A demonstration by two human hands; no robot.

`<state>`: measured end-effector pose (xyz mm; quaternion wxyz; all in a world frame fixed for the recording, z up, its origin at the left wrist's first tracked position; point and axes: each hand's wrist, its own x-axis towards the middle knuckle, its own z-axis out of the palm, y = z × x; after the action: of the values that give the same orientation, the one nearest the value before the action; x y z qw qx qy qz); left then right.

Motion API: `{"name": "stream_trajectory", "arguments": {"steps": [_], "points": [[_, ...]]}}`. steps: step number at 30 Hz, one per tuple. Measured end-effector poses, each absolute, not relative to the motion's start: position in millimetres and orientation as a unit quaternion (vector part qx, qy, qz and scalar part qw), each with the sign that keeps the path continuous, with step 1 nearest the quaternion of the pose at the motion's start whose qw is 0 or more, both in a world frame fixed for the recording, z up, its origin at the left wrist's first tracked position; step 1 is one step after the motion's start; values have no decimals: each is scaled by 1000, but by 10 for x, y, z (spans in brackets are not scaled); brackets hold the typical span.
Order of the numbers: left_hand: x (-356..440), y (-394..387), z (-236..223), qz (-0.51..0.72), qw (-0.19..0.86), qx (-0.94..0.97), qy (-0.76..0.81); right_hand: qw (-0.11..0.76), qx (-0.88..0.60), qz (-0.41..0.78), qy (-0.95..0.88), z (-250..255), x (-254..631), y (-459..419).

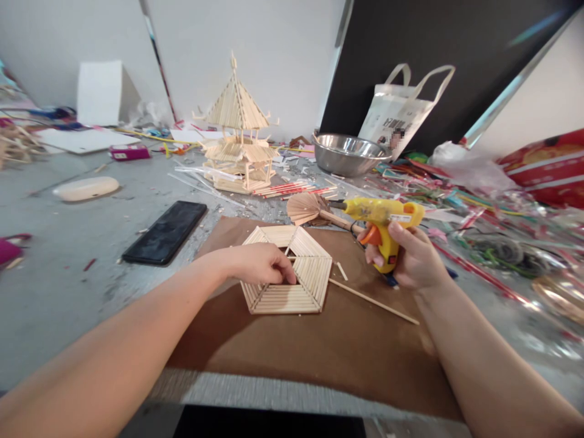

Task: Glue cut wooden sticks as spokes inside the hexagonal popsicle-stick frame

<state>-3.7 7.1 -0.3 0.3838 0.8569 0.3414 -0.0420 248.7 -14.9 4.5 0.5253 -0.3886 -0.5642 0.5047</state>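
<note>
1. Two bare hands work above a brown sheet [347,347] laid on the grey counter [68,292].
2. One hexagonal stick panel [287,298], made of pale sticks in sloping rows around a central opening, lies on the brown sheet, between the two hands.
3. The left hand [267,264] reaches over the panel from its left side, fingers bent down at the central opening; whether its grip is together or apart, or has anything in it, I cannot tell.
4. The right hand [413,258] has its grip clamped on the handle of a yellow glue gun [387,213], with fingers by the orange trigger. The gun is raised beyond the panel's right side, its dark nozzle pointing left.
5. One long thin stick [376,302] slants across the sheet to the right of the panel, and a short stick piece [342,271] lies near the panel's right corner.
6. Behind the panel is a tan fan-shaped piece [305,210] with a handle; farther back are red-and-pale sticks [292,190] and an upright tiered stick pavilion [238,112].
7. One black phone [165,233] lies left of the sheet, with a white oval object [86,188] beyond it.
8. One metal bowl [349,155] sits right of the pavilion, near a white tote bag [387,115].
</note>
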Motion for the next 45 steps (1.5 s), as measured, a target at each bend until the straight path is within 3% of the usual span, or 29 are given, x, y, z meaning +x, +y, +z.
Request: {"name": "stream_trajectory", "arguments": {"steps": [33,36,45], "points": [[-58,116,-67,-35,397,859,322,500,-387,501,-591,44,2541,-152],[-66,112,-69,-35,401,858,320,456,-396,509,-613,104,2625,-182],[-64,126,-69,-40,391,862,319,216,-489,496,-685,246,2673,-243]]}}
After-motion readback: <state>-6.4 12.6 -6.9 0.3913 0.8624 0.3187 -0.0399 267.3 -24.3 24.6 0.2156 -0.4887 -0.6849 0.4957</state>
